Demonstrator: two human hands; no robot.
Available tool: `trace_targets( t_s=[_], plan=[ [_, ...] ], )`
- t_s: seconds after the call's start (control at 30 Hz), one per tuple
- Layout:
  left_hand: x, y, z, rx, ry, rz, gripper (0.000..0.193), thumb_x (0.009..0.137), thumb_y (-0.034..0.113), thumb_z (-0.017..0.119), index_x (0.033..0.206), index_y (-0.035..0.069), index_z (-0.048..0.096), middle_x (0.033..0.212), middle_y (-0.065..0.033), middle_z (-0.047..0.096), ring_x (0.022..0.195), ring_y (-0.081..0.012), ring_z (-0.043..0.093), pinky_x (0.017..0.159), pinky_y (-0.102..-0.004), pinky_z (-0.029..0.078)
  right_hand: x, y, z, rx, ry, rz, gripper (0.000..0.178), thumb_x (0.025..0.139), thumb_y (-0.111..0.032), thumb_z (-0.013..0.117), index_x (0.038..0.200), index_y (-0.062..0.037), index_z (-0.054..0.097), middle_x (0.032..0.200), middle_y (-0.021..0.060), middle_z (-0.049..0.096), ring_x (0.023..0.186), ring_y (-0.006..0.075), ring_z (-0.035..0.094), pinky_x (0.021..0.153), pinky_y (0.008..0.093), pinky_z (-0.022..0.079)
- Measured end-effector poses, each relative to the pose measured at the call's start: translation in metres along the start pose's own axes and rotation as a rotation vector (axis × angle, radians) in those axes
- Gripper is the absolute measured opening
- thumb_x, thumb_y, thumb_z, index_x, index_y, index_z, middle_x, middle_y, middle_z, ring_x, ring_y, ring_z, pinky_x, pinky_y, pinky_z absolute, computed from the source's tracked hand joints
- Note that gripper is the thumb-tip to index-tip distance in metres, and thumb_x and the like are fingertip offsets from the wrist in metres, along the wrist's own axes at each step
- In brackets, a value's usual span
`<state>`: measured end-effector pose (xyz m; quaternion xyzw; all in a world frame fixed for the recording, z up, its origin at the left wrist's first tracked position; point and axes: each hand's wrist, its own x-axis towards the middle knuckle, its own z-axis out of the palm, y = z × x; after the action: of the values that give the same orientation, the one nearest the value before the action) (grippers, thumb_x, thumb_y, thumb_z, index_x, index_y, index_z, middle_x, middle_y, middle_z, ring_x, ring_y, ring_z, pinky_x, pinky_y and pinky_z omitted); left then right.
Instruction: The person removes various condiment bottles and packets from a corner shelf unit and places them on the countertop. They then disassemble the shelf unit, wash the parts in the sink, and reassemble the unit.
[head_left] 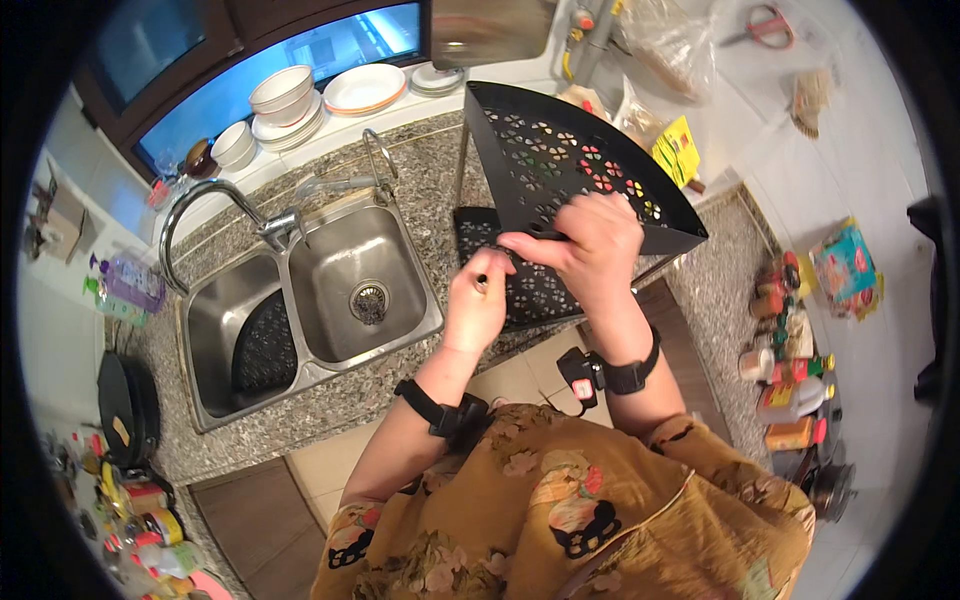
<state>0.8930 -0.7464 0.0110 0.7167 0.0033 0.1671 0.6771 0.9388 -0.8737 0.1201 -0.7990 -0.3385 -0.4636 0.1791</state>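
A black corner rack (570, 150) with flower-shaped cut-outs stands on the granite counter, its fan-shaped upper tier tilted toward me. Below it shows a lower perforated tier (535, 298). My left hand (478, 305) is closed around a thin pole at the rack's near corner; a dark round end (482, 281) pokes out of the fist. My right hand (598, 245) grips the upper tier's near edge, thumb stretched toward the left hand. Its other fingers are partly hidden. Another black perforated fan-shaped tier (266, 345) leans in the left sink basin.
A steel double sink (365, 290) with a curved faucet (215, 190) lies to the left. White bowls (283, 95) and plates (365, 90) line the windowsill. Bottles and jars (795, 370) crowd the right counter; a yellow packet (677, 150) sits behind the rack.
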Motion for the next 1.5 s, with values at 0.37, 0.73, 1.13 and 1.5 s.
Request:
trace_targets(
  t_s=[0.37, 0.73, 1.13, 1.5],
  plan=[
    [0.045, -0.02, -0.039, 0.069, -0.317, -0.208, 0.017, 0.095, 0.012, 0.07, 0.107, 0.0, 0.072, 0.096, -0.0017, 0.072, 0.087, -0.0078, 0.064, 0.079, -0.0252, 0.05, -0.019, 0.052, -0.08, 0.09, -0.394, 0.09, 0.045, 0.076, -0.044, 0.079, 0.108, -0.0143, 0.071, 0.11, -0.0003, 0.069, 0.108, 0.0227, 0.06, 0.102, 0.0433, 0.036],
    [0.08, -0.015, -0.015, 0.307, 0.435, 0.217, 0.045, 0.083, 0.01, 0.077, 0.123, -0.001, 0.06, 0.107, -0.0091, 0.06, 0.099, -0.0188, 0.058, 0.091, -0.0334, 0.047, -0.045, 0.055, -0.08, -0.096, -0.406, 0.05, 0.024, 0.08, -0.023, 0.078, 0.08, -0.0111, 0.057, 0.069, 0.003, 0.055, 0.071, 0.0236, 0.058, 0.075, 0.0367, 0.043],
    [-0.033, 0.013, 0.043, 0.009, -0.147, 0.19, 0.023, 0.087, 0.008, 0.07, 0.108, 0.0, 0.063, 0.102, -0.0147, 0.069, 0.098, -0.0245, 0.068, 0.082, -0.0399, 0.053, -0.028, -0.006, -0.051, 0.203, -0.314, -0.093, 0.034, 0.082, -0.04, 0.074, 0.07, -0.0136, 0.055, 0.068, 0.0013, 0.052, 0.069, 0.0203, 0.054, 0.066, 0.0349, 0.038],
    [-0.038, 0.004, 0.042, 0.345, -0.391, 0.097, 0.024, 0.09, 0.019, 0.063, 0.112, 0.008, 0.064, 0.108, -0.015, 0.067, 0.101, -0.0361, 0.065, 0.082, -0.0461, 0.051, -0.042, -0.006, -0.035, 0.162, -0.101, -0.14, 0.041, 0.073, -0.021, 0.08, 0.052, -0.0152, 0.045, 0.055, -0.0009, 0.039, 0.052, 0.0184, 0.041, 0.054, 0.0328, 0.029]
  ],
)
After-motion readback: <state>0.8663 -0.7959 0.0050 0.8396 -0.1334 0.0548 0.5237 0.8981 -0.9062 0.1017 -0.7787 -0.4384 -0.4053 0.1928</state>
